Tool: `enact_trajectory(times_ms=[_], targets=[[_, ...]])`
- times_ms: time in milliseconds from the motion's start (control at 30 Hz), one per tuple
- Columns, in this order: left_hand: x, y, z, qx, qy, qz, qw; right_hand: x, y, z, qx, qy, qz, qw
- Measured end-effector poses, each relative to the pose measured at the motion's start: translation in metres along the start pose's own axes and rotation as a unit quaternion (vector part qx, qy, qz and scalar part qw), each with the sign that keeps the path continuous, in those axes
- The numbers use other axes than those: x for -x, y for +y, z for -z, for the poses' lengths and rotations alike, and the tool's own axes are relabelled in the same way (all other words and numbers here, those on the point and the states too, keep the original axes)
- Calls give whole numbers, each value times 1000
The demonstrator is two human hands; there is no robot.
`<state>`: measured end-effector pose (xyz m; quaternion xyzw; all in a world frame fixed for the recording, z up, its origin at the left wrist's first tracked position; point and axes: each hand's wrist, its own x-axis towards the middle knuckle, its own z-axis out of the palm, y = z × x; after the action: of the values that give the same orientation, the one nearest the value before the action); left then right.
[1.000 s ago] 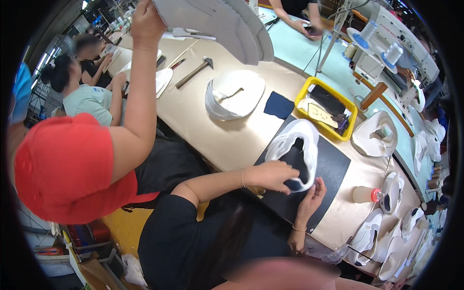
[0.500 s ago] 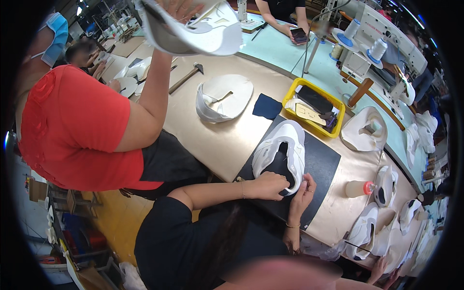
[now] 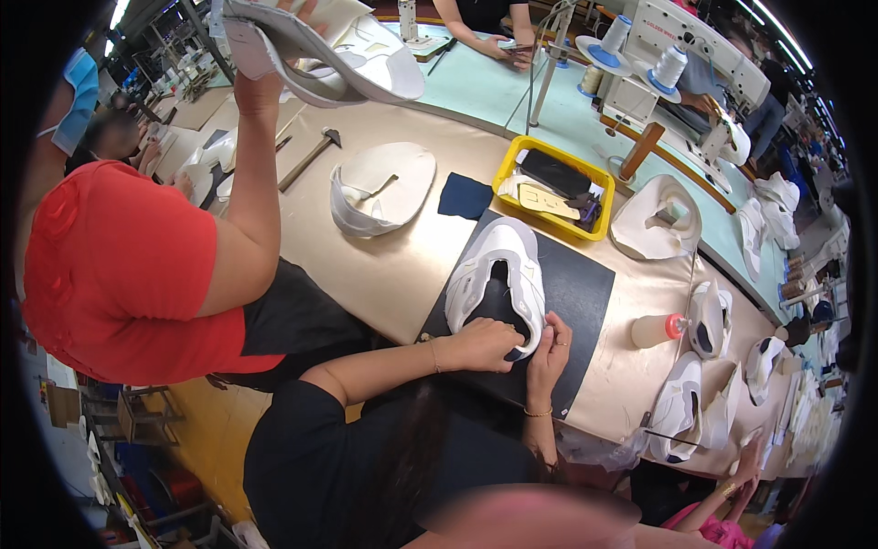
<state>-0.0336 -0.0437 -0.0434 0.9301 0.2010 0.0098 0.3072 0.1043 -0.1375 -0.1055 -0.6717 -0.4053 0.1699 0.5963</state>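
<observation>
A white shoe upper (image 3: 495, 274) with a dark inside lies on the black mat (image 3: 572, 302), its toe pointing away from me. My left hand (image 3: 487, 345) is curled at the upper's opening near the heel, gripping the collar; its fingertips are partly hidden. On the right of the heel, my right hand (image 3: 549, 350) pinches the edge with thumb and fingers. Behind the mat is a dark blue fabric piece (image 3: 465, 197). Farther left on the table lies another pale upper (image 3: 384, 188).
A yellow tray (image 3: 599, 229) holds a phone and template pieces. To the right stand a bottle with a red cap (image 3: 658, 330) and several white uppers (image 3: 677, 403). A co-worker in red (image 3: 137, 265) lifts white pieces (image 3: 375, 64) at left. A hammer (image 3: 311, 157) lies beyond. A sewing machine (image 3: 695, 55) stands behind.
The whole view has shifted, so the table and things appear farther left. My hands stay at the upper's heel, with little visible change in grip. The co-worker's pieces remain raised.
</observation>
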Motion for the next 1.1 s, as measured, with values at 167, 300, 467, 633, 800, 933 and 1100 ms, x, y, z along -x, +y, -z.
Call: enact_trajectory(times_ms=[167, 300, 467, 633, 800, 933, 1100], targets=[[1, 1, 0, -8, -13, -6, 1000, 0, 2, -1, 47, 25, 37, 998], [5, 8, 15, -27, -36, -20, 999, 2, 4, 0, 11, 50, 28, 998], [15, 12, 72, -43, -71, -27, 996, 1, 6, 0, -60, 77, -15, 995], [22, 17, 135, -39, -3, -39, 998, -1, 4, 0, -52, 52, -11, 997], [27, 15, 150, -70, 89, -92, 989, 1, 4, 0, -29, 39, -7, 999], [15, 14, 122, -91, 43, -121, 988, 1, 2, -2, -85, 68, -38, 993], [31, -8, 106, 87, 119, -110, 983, 3, 4, 0, -72, 62, -15, 995]])
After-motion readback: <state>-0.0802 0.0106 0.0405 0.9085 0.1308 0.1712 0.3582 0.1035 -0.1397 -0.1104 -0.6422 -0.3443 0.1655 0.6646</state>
